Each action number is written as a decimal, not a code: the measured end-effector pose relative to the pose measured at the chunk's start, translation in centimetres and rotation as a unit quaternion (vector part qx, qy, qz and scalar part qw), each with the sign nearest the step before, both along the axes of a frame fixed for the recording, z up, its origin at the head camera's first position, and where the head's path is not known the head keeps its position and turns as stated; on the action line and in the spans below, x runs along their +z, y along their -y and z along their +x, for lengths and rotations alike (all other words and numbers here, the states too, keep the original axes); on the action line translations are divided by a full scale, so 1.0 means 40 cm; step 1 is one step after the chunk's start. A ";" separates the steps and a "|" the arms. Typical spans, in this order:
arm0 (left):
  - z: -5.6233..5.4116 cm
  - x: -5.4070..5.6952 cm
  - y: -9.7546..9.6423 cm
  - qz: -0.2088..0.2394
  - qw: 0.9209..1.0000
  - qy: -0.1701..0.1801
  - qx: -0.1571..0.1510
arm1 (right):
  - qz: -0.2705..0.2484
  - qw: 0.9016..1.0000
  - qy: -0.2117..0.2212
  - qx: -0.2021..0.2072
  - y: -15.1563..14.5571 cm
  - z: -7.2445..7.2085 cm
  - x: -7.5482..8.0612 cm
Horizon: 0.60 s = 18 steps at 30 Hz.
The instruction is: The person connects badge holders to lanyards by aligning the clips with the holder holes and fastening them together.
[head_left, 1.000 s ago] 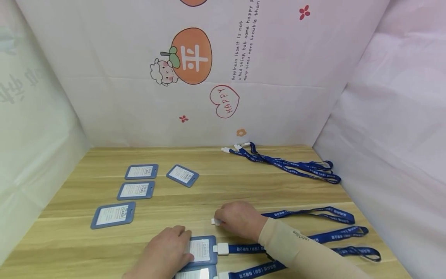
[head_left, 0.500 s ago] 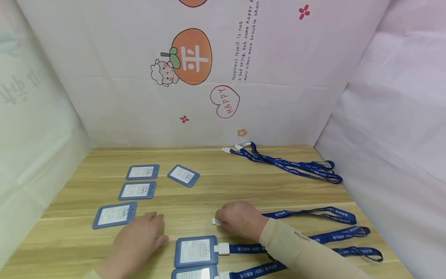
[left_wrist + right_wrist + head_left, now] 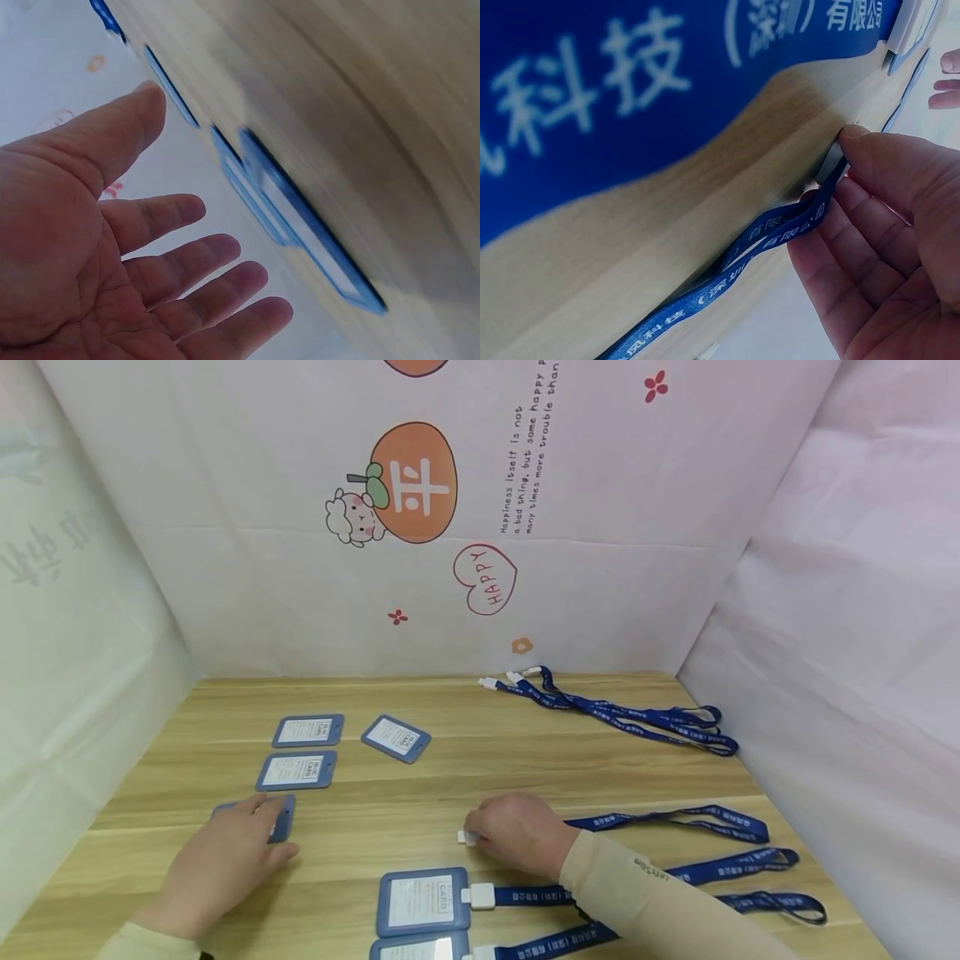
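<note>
In the head view my left hand point(image 3: 225, 858) reaches over the nearest blue badge holder point(image 3: 282, 823) on the left, covering most of it. Its fingers are spread and loosely bent, with nothing gripped, as the left wrist view also shows. My right hand point(image 3: 519, 835) pinches the white clip point(image 3: 469, 837) of a blue lanyard point(image 3: 675, 817) low over the wooden table. In the right wrist view that lanyard point(image 3: 780, 232) trails from between thumb and fingers. Nearer to me, a badge holder point(image 3: 422, 902) is joined by a white clip point(image 3: 482, 895) to another printed lanyard point(image 3: 528, 895).
Two badge holders point(image 3: 296, 770) lie in a column beyond my left hand, and a tilted one point(image 3: 396, 738) sits beside them. Several loose lanyards point(image 3: 630, 714) lie at the back right. A second holder with lanyard point(image 3: 420, 947) is at the front edge. White printed sheets point(image 3: 300, 593) wall the table.
My left hand has left the clipped badge holder in front and moved left, onto the nearest loose holder. The right hand keeps its place, still pinching the lanyard's clip.
</note>
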<state>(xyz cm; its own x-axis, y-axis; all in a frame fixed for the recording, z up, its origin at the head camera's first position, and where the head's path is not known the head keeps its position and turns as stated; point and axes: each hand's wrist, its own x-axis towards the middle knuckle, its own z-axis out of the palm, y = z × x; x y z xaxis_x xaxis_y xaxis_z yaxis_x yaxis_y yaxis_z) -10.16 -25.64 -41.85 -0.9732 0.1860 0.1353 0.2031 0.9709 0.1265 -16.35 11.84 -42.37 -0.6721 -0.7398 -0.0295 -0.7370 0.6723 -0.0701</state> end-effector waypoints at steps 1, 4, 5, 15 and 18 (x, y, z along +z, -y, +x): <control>-0.002 -0.003 0.009 0.002 1.000 -0.002 -0.002 | 0.000 1.000 0.001 -0.001 0.000 0.000 0.000; -0.008 -0.008 0.032 0.002 1.000 0.001 -0.010 | 0.003 1.000 0.001 -0.003 0.001 0.000 0.000; -0.010 -0.010 0.039 0.001 1.000 0.000 -0.014 | 0.004 1.000 0.001 -0.004 0.001 0.000 0.001; -0.025 -0.033 0.092 -0.007 0.999 0.029 -0.017 | 0.002 1.000 0.000 -0.003 -0.001 0.003 0.002; -0.029 -0.037 0.100 -0.014 0.999 0.048 -0.012 | -0.005 1.000 0.004 -0.003 -0.002 0.003 0.003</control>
